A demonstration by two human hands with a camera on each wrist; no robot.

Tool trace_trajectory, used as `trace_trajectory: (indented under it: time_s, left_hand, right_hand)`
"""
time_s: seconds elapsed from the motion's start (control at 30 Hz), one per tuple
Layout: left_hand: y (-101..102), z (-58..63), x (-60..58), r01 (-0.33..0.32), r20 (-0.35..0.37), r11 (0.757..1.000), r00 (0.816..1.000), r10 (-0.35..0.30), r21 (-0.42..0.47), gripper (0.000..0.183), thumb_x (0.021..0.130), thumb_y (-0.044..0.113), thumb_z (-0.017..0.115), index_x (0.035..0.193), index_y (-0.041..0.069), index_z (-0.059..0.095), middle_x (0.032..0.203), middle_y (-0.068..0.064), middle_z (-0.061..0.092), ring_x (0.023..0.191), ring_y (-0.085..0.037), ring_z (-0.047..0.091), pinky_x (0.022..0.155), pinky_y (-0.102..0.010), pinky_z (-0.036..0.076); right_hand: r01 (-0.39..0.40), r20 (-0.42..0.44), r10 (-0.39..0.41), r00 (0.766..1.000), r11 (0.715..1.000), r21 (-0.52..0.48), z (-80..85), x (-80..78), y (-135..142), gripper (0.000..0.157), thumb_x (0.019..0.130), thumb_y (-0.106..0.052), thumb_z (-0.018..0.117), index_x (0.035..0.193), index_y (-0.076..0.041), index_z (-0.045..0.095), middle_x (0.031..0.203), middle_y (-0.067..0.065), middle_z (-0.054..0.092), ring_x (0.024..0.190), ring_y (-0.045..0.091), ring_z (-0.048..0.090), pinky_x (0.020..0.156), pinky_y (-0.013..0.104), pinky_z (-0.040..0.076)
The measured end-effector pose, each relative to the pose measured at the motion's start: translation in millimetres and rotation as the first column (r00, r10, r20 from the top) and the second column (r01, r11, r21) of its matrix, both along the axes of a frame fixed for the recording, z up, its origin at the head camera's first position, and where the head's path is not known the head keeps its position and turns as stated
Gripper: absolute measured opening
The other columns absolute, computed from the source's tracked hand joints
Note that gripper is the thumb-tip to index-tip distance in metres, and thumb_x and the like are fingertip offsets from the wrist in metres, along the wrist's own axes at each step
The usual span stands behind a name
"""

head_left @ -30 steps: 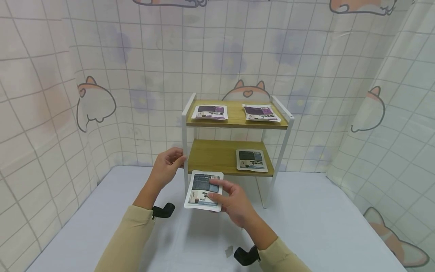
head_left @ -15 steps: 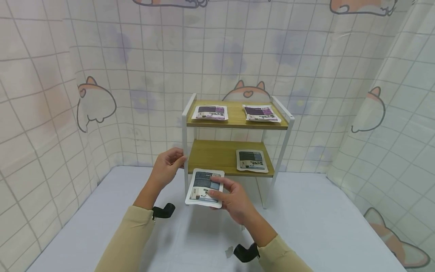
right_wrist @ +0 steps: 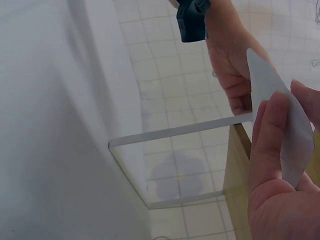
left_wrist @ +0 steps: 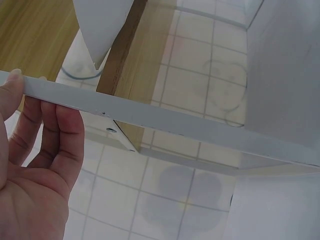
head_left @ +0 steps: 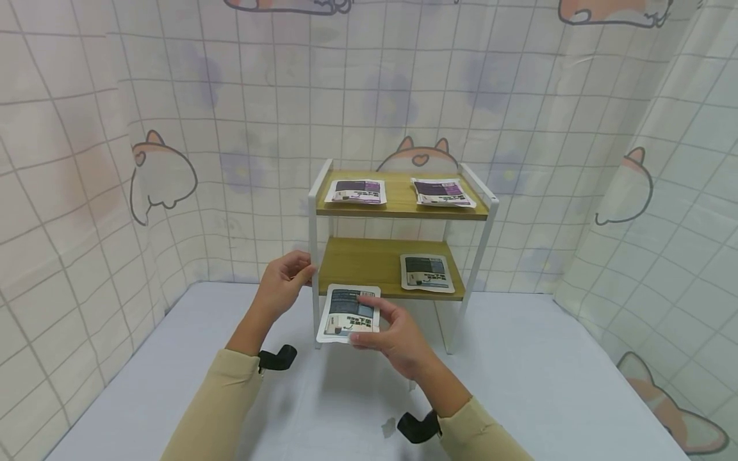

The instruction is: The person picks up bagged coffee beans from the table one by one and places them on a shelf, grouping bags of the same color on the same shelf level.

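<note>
My left hand (head_left: 282,282) grips the front left white post (left_wrist: 165,117) of a small two-tier shelf, thumb on one side and curled fingers on the other. A flat white pouch (head_left: 346,314) with a dark blue and white printed label is pinched along its right side by my right hand (head_left: 400,339). It hovers at the front left edge of the lower wooden board (head_left: 357,259). In the right wrist view the pouch (right_wrist: 275,85) shows its plain back, slightly bent, between thumb and fingers. A similar blue-labelled pouch (head_left: 428,273) lies at the right of that board.
Purple-labelled pouches lie on the upper board (head_left: 400,211), one lot at left (head_left: 356,191) and another at right (head_left: 442,192). The shelf stands on a white-covered table (head_left: 507,371). Behind hangs a checked curtain (head_left: 277,128) with cartoon animals.
My right hand has raised the pouch slightly toward the lower board, and its label faces me more fully now. The left hand has stayed in place on the post.
</note>
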State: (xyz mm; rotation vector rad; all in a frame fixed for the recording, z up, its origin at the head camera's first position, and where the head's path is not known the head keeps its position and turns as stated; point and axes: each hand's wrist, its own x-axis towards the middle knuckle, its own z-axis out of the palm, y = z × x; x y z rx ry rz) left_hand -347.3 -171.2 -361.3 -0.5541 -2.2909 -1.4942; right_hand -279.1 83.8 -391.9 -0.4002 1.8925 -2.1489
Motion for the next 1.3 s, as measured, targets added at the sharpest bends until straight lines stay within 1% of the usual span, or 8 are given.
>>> trace_trajectory:
  time_s: [0.2, 0.43, 0.53, 0.7, 0.83, 1.1, 1.2, 1.3]
  left_hand:
    - [0.3, -0.9, -0.8, -0.002, 0.001, 1.0, 1.0, 0.002, -0.004, 0.018, 0.102, 0.023, 0.065, 0.111, 0.008, 0.069, 0.11, -0.02, 0.074, 0.096, -0.03, 0.073, 0.087, -0.039, 0.063]
    - [2.0, 1.6, 0.8, 0.009, -0.008, 1.0, 1.0, -0.009, -0.005, 0.02, 0.102, 0.018, 0.063, 0.116, 0.004, 0.068, 0.113, -0.024, 0.072, 0.098, -0.034, 0.073, 0.087, -0.04, 0.063]
    - [0.7, -0.2, -1.5, 0.013, -0.018, 1.0, 1.0, -0.013, -0.008, 0.021, 0.102, 0.021, 0.064, 0.115, 0.005, 0.069, 0.113, -0.023, 0.073, 0.097, -0.032, 0.074, 0.086, -0.038, 0.063]
    - [0.1, -1.1, -2.3, 0.011, -0.012, 1.0, 1.0, -0.011, -0.004, 0.021, 0.102, 0.021, 0.064, 0.115, 0.005, 0.069, 0.113, -0.022, 0.073, 0.098, -0.033, 0.073, 0.088, -0.045, 0.062]
    - [0.7, -0.8, -1.3, 0.001, 0.002, 1.0, 1.0, -0.001, -0.001, 0.02, 0.103, 0.019, 0.064, 0.115, 0.005, 0.069, 0.114, -0.022, 0.073, 0.099, -0.034, 0.073, 0.089, -0.047, 0.062]
    - [4.4, 5.0, 4.2, -0.009, 0.027, 1.0, 1.0, 0.009, -0.011, 0.02, 0.103, 0.009, 0.06, 0.117, -0.003, 0.066, 0.117, -0.029, 0.07, 0.101, -0.04, 0.072, 0.091, -0.052, 0.06]
    - [4.8, 5.8, 5.2, -0.012, 0.026, 1.0, 1.0, 0.013, -0.015, 0.019, 0.103, 0.009, 0.06, 0.117, -0.002, 0.066, 0.117, -0.03, 0.07, 0.102, -0.041, 0.072, 0.091, -0.053, 0.06]
    - [3.4, 3.8, 4.2, -0.015, 0.021, 1.0, 1.0, 0.015, -0.011, 0.02, 0.103, 0.012, 0.061, 0.118, 0.0, 0.067, 0.117, -0.027, 0.071, 0.102, -0.039, 0.072, 0.091, -0.05, 0.061]
  right_hand:
    - [-0.025, -0.018, 0.025, 1.0, 1.0, 0.001, 0.3, 0.2, 0.6, 0.078, 0.08, -0.002, 0.086, 0.148, -0.022, 0.054, 0.162, 0.007, 0.036, 0.124, 0.03, 0.06, 0.098, 0.034, 0.058]
    - [-0.047, -0.014, 0.047, 0.999, 0.999, -0.025, -1.2, 0.1, 0.4, 0.085, 0.079, 0.002, 0.085, 0.152, -0.022, 0.049, 0.164, 0.008, 0.032, 0.129, 0.032, 0.059, 0.101, 0.036, 0.056]
    - [-0.046, -0.014, 0.046, 0.999, 0.998, -0.033, -0.8, 0.6, 0.0, 0.086, 0.079, 0.002, 0.085, 0.153, -0.023, 0.048, 0.164, 0.007, 0.03, 0.129, 0.031, 0.058, 0.101, 0.036, 0.056]
    - [-0.029, -0.014, 0.029, 0.999, 0.998, -0.048, 0.3, 1.0, -0.9, 0.084, 0.08, 0.001, 0.085, 0.152, -0.023, 0.048, 0.164, 0.007, 0.029, 0.129, 0.03, 0.058, 0.101, 0.035, 0.056]
    - [-0.004, -0.015, 0.003, 1.0, 0.999, -0.05, 1.8, 1.4, -1.7, 0.081, 0.08, 0.001, 0.085, 0.151, -0.021, 0.051, 0.162, 0.008, 0.034, 0.126, 0.03, 0.06, 0.1, 0.036, 0.057]
    - [0.035, -0.034, -0.036, 0.999, 0.999, -0.033, 6.5, 4.6, -3.9, 0.076, 0.081, 0.002, 0.084, 0.148, -0.016, 0.054, 0.152, 0.013, 0.047, 0.122, 0.03, 0.063, 0.099, 0.037, 0.058]
    - [0.055, -0.043, -0.056, 0.998, 0.998, -0.018, 6.8, 4.8, -4.6, 0.075, 0.08, 0.0, 0.085, 0.147, -0.016, 0.056, 0.149, 0.014, 0.05, 0.121, 0.03, 0.063, 0.098, 0.037, 0.058]
    - [0.076, -0.057, -0.076, 0.995, 0.997, -0.002, 6.1, 3.9, -5.0, 0.072, 0.08, -0.002, 0.086, 0.145, -0.016, 0.058, 0.144, 0.015, 0.054, 0.118, 0.029, 0.065, 0.097, 0.036, 0.059]
